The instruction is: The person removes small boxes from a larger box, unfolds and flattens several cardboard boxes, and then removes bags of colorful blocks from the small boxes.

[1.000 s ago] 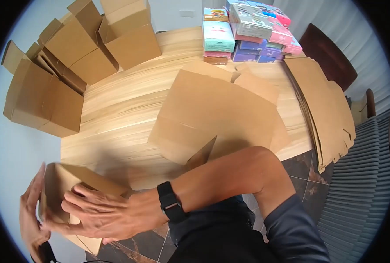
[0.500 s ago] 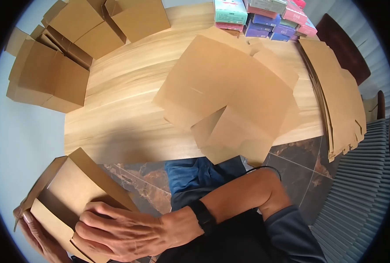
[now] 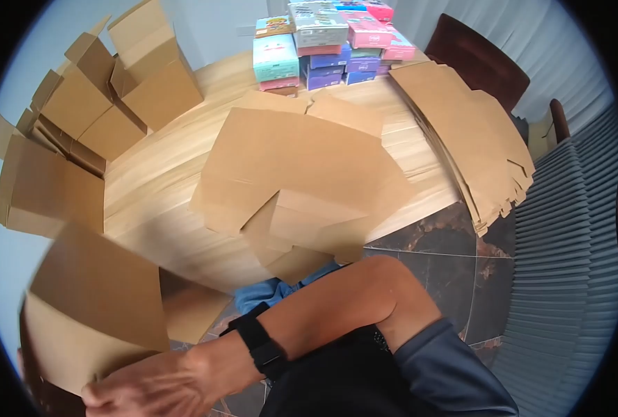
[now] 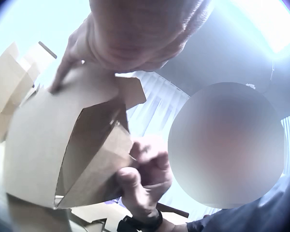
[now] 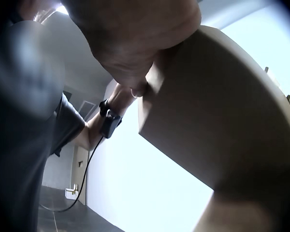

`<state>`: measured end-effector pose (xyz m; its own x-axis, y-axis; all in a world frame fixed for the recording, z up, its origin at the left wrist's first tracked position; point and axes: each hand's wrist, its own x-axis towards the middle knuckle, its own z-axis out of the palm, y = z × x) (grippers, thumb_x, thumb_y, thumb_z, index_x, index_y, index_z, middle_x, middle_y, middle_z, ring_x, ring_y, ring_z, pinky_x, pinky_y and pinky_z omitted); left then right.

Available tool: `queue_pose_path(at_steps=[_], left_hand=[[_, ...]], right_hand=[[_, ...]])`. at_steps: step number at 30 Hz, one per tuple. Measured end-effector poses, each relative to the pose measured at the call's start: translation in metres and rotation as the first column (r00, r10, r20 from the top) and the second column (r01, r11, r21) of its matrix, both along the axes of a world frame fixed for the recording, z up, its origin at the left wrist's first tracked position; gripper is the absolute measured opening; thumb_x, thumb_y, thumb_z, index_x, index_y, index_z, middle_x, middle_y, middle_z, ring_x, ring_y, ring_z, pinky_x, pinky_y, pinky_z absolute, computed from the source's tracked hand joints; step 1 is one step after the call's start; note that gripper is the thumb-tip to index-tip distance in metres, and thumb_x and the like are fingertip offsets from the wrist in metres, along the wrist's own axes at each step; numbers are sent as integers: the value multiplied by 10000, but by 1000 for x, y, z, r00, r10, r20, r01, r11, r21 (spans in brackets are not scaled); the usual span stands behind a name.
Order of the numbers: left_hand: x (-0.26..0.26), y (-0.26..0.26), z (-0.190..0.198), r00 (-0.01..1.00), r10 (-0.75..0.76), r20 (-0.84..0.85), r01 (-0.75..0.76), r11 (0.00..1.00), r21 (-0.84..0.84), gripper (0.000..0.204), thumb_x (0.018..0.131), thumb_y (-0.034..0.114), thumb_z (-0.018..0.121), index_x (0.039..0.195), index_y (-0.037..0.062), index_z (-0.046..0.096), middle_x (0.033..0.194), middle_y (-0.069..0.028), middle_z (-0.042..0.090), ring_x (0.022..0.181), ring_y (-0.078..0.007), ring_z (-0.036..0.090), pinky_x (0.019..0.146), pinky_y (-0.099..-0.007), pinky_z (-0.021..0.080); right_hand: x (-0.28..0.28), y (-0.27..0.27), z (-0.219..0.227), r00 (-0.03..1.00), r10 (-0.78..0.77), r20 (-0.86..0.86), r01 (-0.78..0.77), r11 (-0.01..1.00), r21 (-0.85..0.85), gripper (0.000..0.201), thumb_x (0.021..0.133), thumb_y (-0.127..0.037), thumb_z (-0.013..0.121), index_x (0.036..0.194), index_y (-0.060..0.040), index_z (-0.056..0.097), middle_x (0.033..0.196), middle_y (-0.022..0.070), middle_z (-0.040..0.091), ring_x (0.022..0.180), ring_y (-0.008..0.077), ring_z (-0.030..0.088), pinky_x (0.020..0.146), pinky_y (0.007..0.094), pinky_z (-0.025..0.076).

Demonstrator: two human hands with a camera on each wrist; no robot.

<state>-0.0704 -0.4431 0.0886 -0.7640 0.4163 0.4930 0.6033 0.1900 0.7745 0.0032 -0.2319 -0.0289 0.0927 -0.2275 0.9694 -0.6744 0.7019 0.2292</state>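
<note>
In the head view a partly folded cardboard box is held off the table at the lower left. My right hand lies at its near edge; the left wrist view shows that hand with thumb and curled fingers at the box's open end, beside an inner flap. My left hand grips the box's other side, one finger extended along the outer panel. The box mostly hides this hand in the head view. The right wrist view has a broad dark panel below my right hand.
Flat cardboard sheets overlap on the wooden table, one hanging over the near edge. Folded boxes stand at the back left. Colourful packages are stacked at the back, and a flat cardboard stack lies at the right, near a chair.
The box has been turned and raised, so its broad outer panels face the head camera instead of its open inside. My right hand has moved down and left with it; my left hand is now mostly hidden.
</note>
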Motion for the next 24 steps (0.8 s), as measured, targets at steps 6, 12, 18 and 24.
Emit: queue_pose_path(at_steps=[6, 12, 18, 24], left_hand=[[-21, 5, -21, 1000, -23, -8, 17, 885, -465, 506, 1036, 196, 620, 1477, 24, 442, 1216, -99, 632, 1164, -207, 600, 1069, -351, 439], [36, 83, -45, 840, -5, 542, 285, 855, -433, 710, 918, 198, 701, 1529, -22, 412, 1423, -174, 558, 1186, -232, 601, 1027, -377, 483], [55, 57, -131, 211, -473, 855, 915, 404, -2, 1298, 813, 934, -22, 1618, -42, 268, 1692, -238, 257, 1587, -339, 200, 1281, -408, 167], [102, 52, -163, 182, -858, 481, 947, 285, 150, 1300, 860, 781, 584, 1642, -36, -58, 1699, -295, -168, 1601, -417, -84, 1283, -545, 68]], right_hand=[[10, -9, -4, 988, 23, -152, 6, 982, 189, 138, 886, -197, 643, 798, -91, 647, 786, 55, 606, 722, 213, 585, 721, 357, 457], [47, -16, -44, 951, 271, -146, -222, 932, 285, 175, 820, -233, 652, 841, -68, 707, 916, 58, 647, 870, 260, 616, 823, 467, 464], [82, 17, -49, 955, 272, -120, -221, 920, 323, 193, 737, -178, 744, 823, -67, 611, 807, -11, 579, 740, 172, 606, 694, 324, 474], [95, 13, -41, 930, -205, -306, 136, 964, -230, 298, 1021, -303, 516, 760, -171, 458, 667, -28, 409, 562, 118, 432, 621, 271, 360]])
